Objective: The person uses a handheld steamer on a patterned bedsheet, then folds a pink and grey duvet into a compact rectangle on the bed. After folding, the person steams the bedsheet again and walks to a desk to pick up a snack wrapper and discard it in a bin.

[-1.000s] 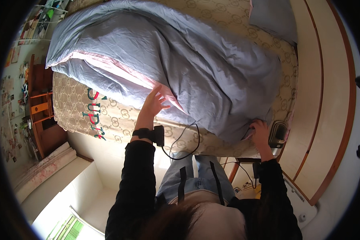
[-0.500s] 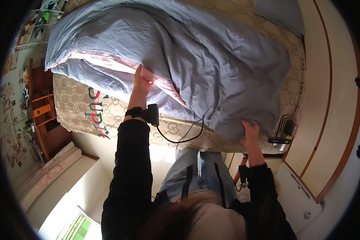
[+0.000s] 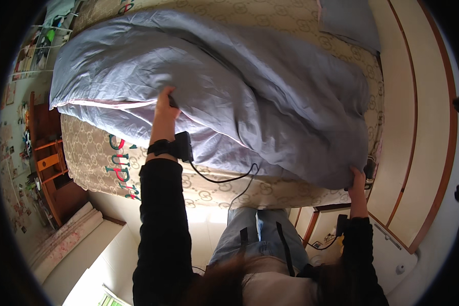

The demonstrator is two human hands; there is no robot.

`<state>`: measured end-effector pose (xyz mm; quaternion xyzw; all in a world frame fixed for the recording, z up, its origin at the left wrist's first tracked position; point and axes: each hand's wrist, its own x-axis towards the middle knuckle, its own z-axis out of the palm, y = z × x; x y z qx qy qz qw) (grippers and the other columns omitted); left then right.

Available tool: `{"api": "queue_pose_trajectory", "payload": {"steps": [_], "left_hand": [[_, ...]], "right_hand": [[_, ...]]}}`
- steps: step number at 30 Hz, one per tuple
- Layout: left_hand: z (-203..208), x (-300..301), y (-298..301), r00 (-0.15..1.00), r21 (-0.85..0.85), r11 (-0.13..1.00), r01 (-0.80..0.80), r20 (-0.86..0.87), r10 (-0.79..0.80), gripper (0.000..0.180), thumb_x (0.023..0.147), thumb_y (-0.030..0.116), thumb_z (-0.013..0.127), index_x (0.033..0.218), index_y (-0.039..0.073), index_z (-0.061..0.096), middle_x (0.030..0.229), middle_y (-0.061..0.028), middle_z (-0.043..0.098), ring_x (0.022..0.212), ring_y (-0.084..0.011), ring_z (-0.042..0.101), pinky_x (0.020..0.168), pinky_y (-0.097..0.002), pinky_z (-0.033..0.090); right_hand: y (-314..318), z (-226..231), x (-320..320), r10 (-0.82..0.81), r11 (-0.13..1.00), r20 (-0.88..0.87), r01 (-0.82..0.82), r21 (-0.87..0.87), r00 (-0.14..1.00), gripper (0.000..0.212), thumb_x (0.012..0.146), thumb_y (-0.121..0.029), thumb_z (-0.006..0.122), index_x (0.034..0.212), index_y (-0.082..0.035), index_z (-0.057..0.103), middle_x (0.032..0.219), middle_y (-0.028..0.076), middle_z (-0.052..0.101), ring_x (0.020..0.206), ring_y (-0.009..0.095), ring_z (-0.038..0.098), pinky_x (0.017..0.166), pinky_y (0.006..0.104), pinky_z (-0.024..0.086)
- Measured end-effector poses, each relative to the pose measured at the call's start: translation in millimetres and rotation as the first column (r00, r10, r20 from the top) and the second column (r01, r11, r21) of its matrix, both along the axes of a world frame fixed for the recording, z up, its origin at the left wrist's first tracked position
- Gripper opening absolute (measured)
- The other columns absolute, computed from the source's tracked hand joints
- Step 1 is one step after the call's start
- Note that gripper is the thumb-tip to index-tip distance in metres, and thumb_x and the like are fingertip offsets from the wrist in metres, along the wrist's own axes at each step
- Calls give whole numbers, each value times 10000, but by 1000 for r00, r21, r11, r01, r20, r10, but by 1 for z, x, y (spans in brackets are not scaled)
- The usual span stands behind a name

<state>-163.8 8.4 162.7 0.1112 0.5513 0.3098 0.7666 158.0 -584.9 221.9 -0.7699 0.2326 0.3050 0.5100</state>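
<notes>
A blue-grey duvet (image 3: 209,86) lies rumpled across the bed, with folds running toward its right end. Along its near side a thin pink edge shows above a paler underside layer. My left hand (image 3: 166,108) is closed on the duvet near the middle of that edge, the thumb side up. Far to the right, my right hand (image 3: 357,182) grips the duvet's near right corner; its fingertips are partly hidden by the cloth. A black device is strapped to my left wrist, and its cable hangs over the bed's near side.
The brown patterned bed cover (image 3: 86,148) shows around the duvet. A grey pillow (image 3: 349,25) lies at the far right, by a cream headboard (image 3: 398,97). Partly behind my right hand is a dark object (image 3: 370,167). A wooden chair (image 3: 48,162) stands left of the bed.
My right hand has moved right to the duvet's corner, drawing the cloth with it. My left hand has shifted slightly left and down in view, and the pink strip shows narrower.
</notes>
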Motion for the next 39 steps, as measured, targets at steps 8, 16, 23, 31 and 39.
{"api": "queue_pose_trajectory", "payload": {"steps": [8,16,23,31,39], "left_hand": [[135,-59,52,975,451,891,-58,217,-47,427,809,194,571,1171,-30,544,1161,-165,617,1118,-332,571,1020,-479,426],[-40,-150,-121,996,-57,997,58,-66,-62,259,871,221,653,1075,78,581,997,-53,588,987,-211,573,881,-492,451],[-16,-129,-170,1000,-108,994,18,15,-17,368,901,257,625,1195,91,480,1122,-103,503,1073,-305,504,989,-546,449],[24,-140,-188,989,-112,991,-79,-133,64,541,892,215,610,1346,36,376,1362,-231,385,1228,-452,446,999,-569,437],[99,-240,-108,985,179,983,-46,-153,74,417,919,192,547,1299,57,441,1301,-206,525,1204,-380,520,1006,-516,451]], "right_hand": [[109,134,89,-97,822,466,-193,535,879,501,806,-238,713,1214,10,562,1108,137,625,1000,267,625,853,377,506],[46,-17,88,548,770,75,-467,-434,833,754,838,-395,697,1358,76,420,1259,232,545,1128,369,561,944,475,466],[45,-32,15,255,966,-27,-255,-27,967,897,797,-365,754,1439,50,285,1364,232,445,1229,356,478,994,467,434],[16,-8,81,669,718,102,-605,-345,736,828,747,-256,780,1407,3,352,1347,222,464,1189,345,503,974,460,435],[150,16,-25,837,492,546,-392,-777,-32,399,813,-5,617,1203,-22,533,1127,200,565,1046,388,552,895,449,445]]}}
